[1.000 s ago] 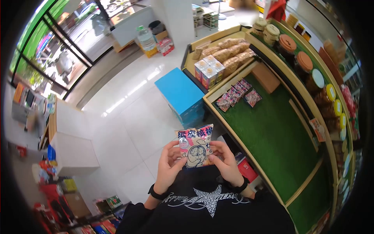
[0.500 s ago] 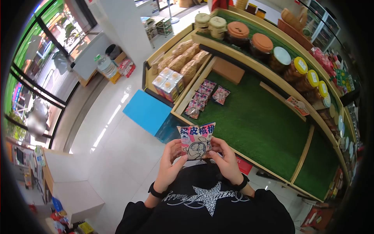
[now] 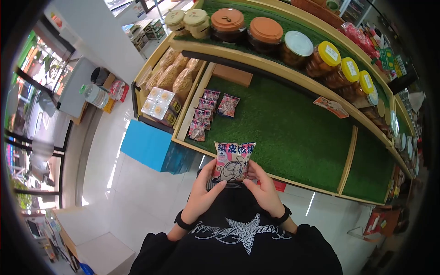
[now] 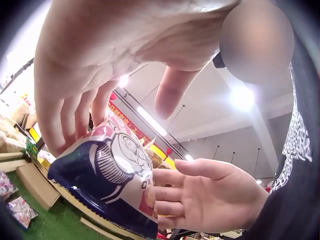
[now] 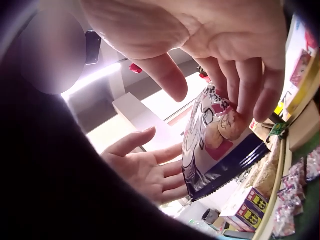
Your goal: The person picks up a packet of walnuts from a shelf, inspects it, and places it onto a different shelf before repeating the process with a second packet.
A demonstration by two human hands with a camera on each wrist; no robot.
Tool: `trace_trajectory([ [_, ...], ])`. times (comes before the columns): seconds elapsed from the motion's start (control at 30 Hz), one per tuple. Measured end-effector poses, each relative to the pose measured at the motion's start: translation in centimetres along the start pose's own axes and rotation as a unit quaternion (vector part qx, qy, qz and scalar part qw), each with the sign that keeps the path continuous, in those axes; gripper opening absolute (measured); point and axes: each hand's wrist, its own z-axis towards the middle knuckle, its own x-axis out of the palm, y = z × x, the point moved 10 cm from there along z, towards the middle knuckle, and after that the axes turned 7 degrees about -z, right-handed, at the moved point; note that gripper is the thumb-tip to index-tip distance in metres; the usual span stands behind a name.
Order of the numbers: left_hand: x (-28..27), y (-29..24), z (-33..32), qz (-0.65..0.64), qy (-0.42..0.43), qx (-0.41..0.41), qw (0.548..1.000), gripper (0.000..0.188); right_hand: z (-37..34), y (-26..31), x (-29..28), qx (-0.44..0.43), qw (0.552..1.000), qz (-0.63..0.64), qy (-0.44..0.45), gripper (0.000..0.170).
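Observation:
A pink and cream snack packet [image 3: 232, 161] with dark blue lettering stands upright between the two hands, in front of the torso. The left hand [image 3: 202, 192] holds its left side and the right hand [image 3: 266, 189] its right side, thumbs toward the wearer and fingers behind. In the left wrist view, the packet's dark blue edge [image 4: 100, 185] rests against the left fingers. The right wrist view shows the packet [image 5: 215, 140] touching the fingertips of both hands. Several similar small packets [image 3: 205, 110] lie on the green shelf at its left end.
A green-lined display shelf [image 3: 284, 133] spans the front, with lidded jars [image 3: 266, 33] along its raised back tier. Left of it are bagged goods [image 3: 173, 75], boxed cartons [image 3: 160, 104] and a blue box [image 3: 145, 144] on the floor. A wooden divider [image 3: 348, 158] crosses the right part.
The view has swung right, so the shelf now lies directly ahead and the small packets sit further left in the picture. Both hands keep holding the packet in front of the torso.

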Motion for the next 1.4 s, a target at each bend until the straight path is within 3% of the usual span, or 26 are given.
trace_trajectory([
  [0.23, 0.2, 0.0, 4.6, 0.111, 0.07, 0.015, 0.991, 0.057, 1.8, 0.3, -1.4, 0.039, 0.997, -0.009, -0.061, 0.056],
  [0.53, -4.0, 3.1, 11.7, 0.153, 0.141, -0.067, 0.976, 0.055, 8.2, -2.6, 0.9, 0.103, 0.987, -0.059, -0.105, 0.055],
  [0.67, -6.0, 6.7, 15.9, 0.113, 0.168, -0.107, 0.973, 0.054, 12.1, -6.5, 1.6, 0.123, 0.983, -0.018, -0.133, 0.054],
  [0.77, -7.5, 13.1, 18.9, 0.017, 0.165, -0.214, 0.963, 0.047, 14.9, -12.2, 2.2, 0.167, 0.975, -0.024, -0.148, 0.052],
  [0.87, -7.6, 17.8, 22.7, 0.037, 0.229, -0.18, 0.956, 0.037, 17.1, -17.3, 2.5, 0.226, 0.961, -0.03, -0.157, 0.051],
  [0.9, -7.3, 17.3, 23.7, 0.037, 0.231, -0.186, 0.954, 0.037, 18.0, -18.0, 2.4, 0.242, 0.955, -0.045, -0.164, 0.049],
  [0.93, -7.1, 17.1, 24.5, 0.018, 0.19, -0.25, 0.949, 0.034, 18.9, -19.0, 2.4, 0.247, 0.954, -0.042, -0.164, 0.049],
  [0.97, -7.2, 17.6, 25.1, -0.001, 0.147, -0.312, 0.938, 0.031, 19.9, -20.5, 3.0, 0.229, 0.956, 0.074, -0.169, 0.047],
  [1.0, -7.2, 19.1, 25.8, -0.001, 0.149, -0.318, 0.936, 0.031, 20.9, -22.0, 3.5, 0.208, 0.944, 0.189, -0.173, 0.044],
  [1.03, -7.7, 21.5, 26.3, -0.044, 0.103, -0.353, 0.929, 0.03, 22.6, -22.1, 3.3, 0.159, 0.961, 0.165, -0.156, 0.041],
  [1.07, -8.3, 23.7, 26.6, -0.086, 0.058, -0.385, 0.917, 0.029, 23.2, -23.0, 3.1, 0.162, 0.96, 0.167, -0.157, 0.041],
  [1.13, -8.3, 25.5, 27.8, -0.071, 0.054, -0.377, 0.922, 0.029, 23.5, -25.2, 3.8, 0.293, 0.935, 0.159, -0.123, 0.048],
  [1.2, -8.8, 30.5, 29.3, -0.098, 0.06, -0.356, 0.928, 0.03, 24.5, -26.8, 4.2, 0.297, 0.935, 0.144, -0.131, 0.048],
  [1.27, -8.8, 32.1, 30.2, -0.113, 0.071, -0.351, 0.927, 0.027, 25.4, -28.3, 3.8, 0.298, 0.927, 0.149, -0.173, 0.041],
  [1.4, -8.8, 31.1, 30.1, -0.079, 0.066, -0.368, 0.924, 0.044, 25.4, -28.5, 3.4, 0.324, 0.908, 0.168, -0.203, 0.044],
])
